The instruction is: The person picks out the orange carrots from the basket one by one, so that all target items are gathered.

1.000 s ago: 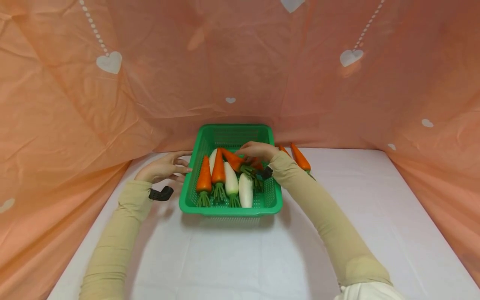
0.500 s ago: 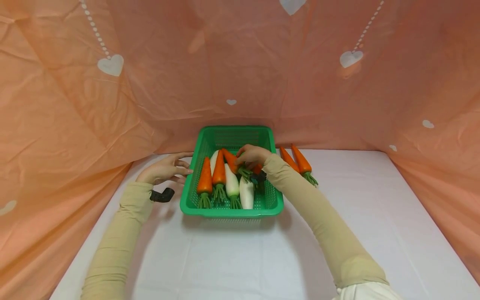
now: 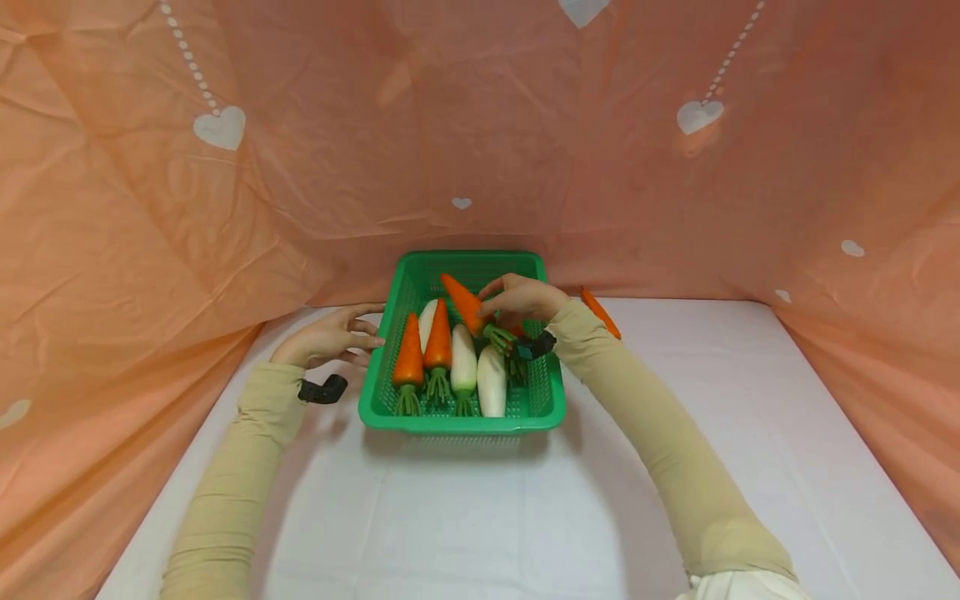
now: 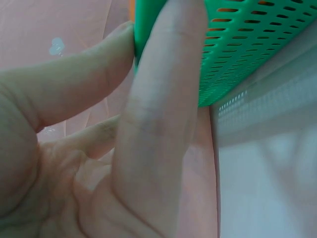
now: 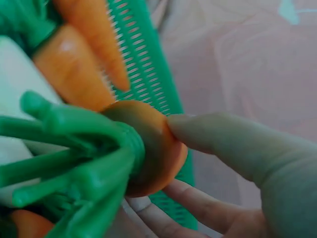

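Observation:
My right hand (image 3: 525,298) pinches a carrot (image 3: 461,300) near its leafy end, above the right part of a green basket (image 3: 457,424). In the right wrist view the thumb presses one side of the carrot's orange crown (image 5: 158,148), with fingers on the other side and green stems (image 5: 84,153) toward the camera. At the basket's left side, my left hand (image 3: 326,337) holds the rim (image 4: 147,25) between thumb and finger. Inside lie more carrots (image 3: 408,354) and several white radishes (image 3: 492,383). My right hand and sleeve hide part of the contents.
Another carrot (image 3: 600,312) lies on the white tabletop (image 3: 480,517) right of the basket, partly behind my right sleeve. An orange cloth (image 3: 480,125) with white hearts hangs behind and along both sides.
My right hand first shifts slightly left, then lifts the carrot up and back, its tip now farther from me. The left hand stays at the basket's rim.

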`<state>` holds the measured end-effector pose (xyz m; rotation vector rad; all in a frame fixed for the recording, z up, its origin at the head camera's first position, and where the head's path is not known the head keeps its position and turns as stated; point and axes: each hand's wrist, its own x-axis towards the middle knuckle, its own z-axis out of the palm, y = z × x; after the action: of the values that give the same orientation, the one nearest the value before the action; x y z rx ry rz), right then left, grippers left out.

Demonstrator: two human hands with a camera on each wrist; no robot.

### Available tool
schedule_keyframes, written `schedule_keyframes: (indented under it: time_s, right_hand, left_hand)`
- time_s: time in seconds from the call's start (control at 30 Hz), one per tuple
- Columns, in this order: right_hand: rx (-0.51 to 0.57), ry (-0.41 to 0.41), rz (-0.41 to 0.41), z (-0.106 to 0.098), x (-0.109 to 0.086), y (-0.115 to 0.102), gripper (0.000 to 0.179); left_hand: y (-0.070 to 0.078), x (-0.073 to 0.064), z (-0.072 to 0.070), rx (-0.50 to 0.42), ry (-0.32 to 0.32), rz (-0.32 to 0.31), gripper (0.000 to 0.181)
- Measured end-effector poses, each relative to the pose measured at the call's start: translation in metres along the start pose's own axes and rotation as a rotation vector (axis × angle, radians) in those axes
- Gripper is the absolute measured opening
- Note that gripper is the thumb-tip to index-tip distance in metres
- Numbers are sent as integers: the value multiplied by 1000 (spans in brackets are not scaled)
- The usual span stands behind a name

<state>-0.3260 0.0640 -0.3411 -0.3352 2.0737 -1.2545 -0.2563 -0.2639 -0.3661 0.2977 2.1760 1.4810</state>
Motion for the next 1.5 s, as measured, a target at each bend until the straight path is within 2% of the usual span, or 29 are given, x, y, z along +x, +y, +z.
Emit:
schedule_keyframes:
  time_s: [0.27,0.53,0.77,0.97,1.13,1.27,1.3,1.4,1.5]
  right_hand:
    - [64,50,-137,-22,-31,0,50]
    - [114,109,-153,-49,-58,18,52]
    - [133,132,-183,-75,-79,49,56]
    - [149,169,-139,-90,-97,80,59]
    - [155,220,-114,-99,-111,107,55]
    - [187,250,-136,-103,-122,130,46]
    - [223,227,-167,-113,-115,149,43]
    - [247,234,-178,-118,-122,163,41]
    - [254,255,-147,-122,-127,171,49]
  left_hand:
    - [0,-1,1,16,-2,2,72]
    - [-1,-2,1,-7,1,25,71]
    - [0,-4,-2,-2,5,-8,73]
    - [1,-5,-1,4,2,-4,74]
    - [1,-4,0,3,-1,6,73]
    - [0,-4,1,-13,-2,5,72]
    - [0,-3,1,-15,1,2,72]
    - [0,-3,1,-19,-3,5,72]
    - [1,-3,2,-21,-5,7,72]
